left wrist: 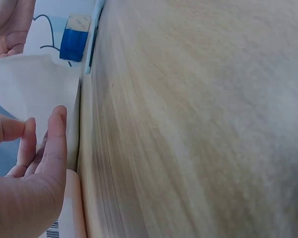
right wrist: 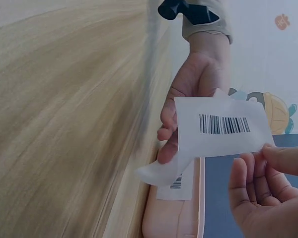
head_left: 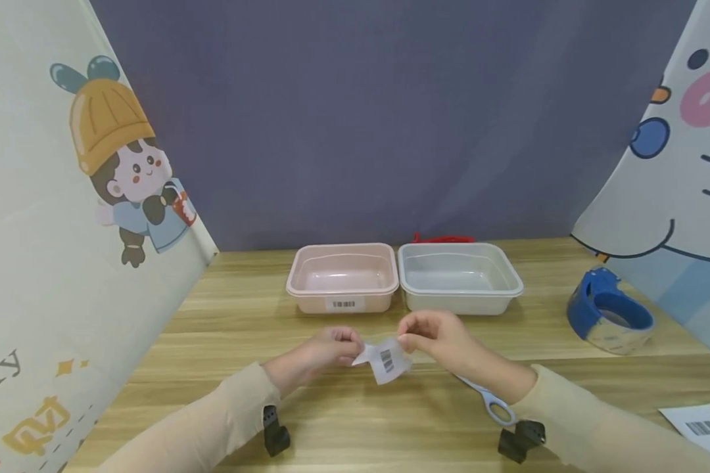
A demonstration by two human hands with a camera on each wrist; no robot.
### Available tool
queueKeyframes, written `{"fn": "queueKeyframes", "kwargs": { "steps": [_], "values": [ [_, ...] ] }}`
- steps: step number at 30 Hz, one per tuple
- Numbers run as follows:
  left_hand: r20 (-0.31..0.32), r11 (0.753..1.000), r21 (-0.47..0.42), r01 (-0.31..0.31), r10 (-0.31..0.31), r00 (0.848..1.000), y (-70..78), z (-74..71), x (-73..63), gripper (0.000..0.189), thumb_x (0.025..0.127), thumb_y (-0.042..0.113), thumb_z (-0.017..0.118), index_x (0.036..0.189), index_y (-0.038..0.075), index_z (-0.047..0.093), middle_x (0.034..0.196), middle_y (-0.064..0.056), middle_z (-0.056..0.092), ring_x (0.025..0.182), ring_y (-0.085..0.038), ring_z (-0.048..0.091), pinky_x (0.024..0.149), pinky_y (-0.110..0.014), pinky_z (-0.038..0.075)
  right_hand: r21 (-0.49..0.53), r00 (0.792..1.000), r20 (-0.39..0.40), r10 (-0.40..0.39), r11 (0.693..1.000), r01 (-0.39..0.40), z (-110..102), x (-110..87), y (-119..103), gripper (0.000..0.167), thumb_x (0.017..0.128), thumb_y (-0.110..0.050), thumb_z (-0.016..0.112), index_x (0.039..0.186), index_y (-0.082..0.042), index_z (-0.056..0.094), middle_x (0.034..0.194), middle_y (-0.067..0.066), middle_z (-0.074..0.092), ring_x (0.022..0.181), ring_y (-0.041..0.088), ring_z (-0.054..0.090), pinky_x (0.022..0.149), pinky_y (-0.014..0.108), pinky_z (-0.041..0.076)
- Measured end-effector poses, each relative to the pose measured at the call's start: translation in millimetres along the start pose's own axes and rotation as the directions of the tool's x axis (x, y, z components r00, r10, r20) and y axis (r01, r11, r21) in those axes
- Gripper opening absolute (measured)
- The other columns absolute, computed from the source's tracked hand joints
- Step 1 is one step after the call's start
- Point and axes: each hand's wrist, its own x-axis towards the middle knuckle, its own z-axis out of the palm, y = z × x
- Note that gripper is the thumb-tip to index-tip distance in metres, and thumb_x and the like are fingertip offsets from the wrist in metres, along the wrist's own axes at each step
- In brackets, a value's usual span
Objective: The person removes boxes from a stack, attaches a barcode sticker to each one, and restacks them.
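Left hand (right wrist: pixel 187 82) perhaps half hidden behind label (right wrist: pixel 223 124)

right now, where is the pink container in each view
Head: pink container, just left of centre.
Left wrist: bottom left, partly behind the left hand.
Right wrist: bottom, just right of centre.
Shared landmark: the barcode sticker on its side.

Soft light glints in the pink tray (head_left: pixel 382 301); wrist views look dimmer.
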Motion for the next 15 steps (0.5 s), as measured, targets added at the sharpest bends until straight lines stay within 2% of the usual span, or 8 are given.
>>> {"fn": "queueKeyframes", "kwargs": {
  "steps": [8,15],
  "values": [
    [0.046,1.0,-0.013,-0.013,0.013,0.999,-1.7,-1.6,-2.2,0.003,0.089,0.005,0.059,0.087,0.002,0.059,0.102,-0.01,0.068,0.091,-0.017,0.067,0.094,-0.037,0.056,0.056,0.992,-0.041,0.116,0.992,-0.114,-9.5,-0.7,-6.9,0.022,0.089,-0.015,0.069,0.096,0.004,0.062,0.081,0.004,0.065,0.076,0.01,0.062,0.076,0.028,0.057],
    [0.087,1.0,-0.007,-0.018,0.018,0.996,-2.7,-2.9,-3.7,0.006,0.087,0.003,0.059,0.089,-0.003,0.06,0.092,-0.005,0.065,0.085,-0.015,0.066,0.089,-0.034,0.058,0.116,0.984,-0.068,0.165,0.981,-0.156,-21.2,-2.3,-8.5,0.027,0.091,-0.017,0.068,0.099,0.008,0.061,0.083,0.0,0.067,0.081,0.016,0.064,0.081,0.033,0.056]
  ]
}}
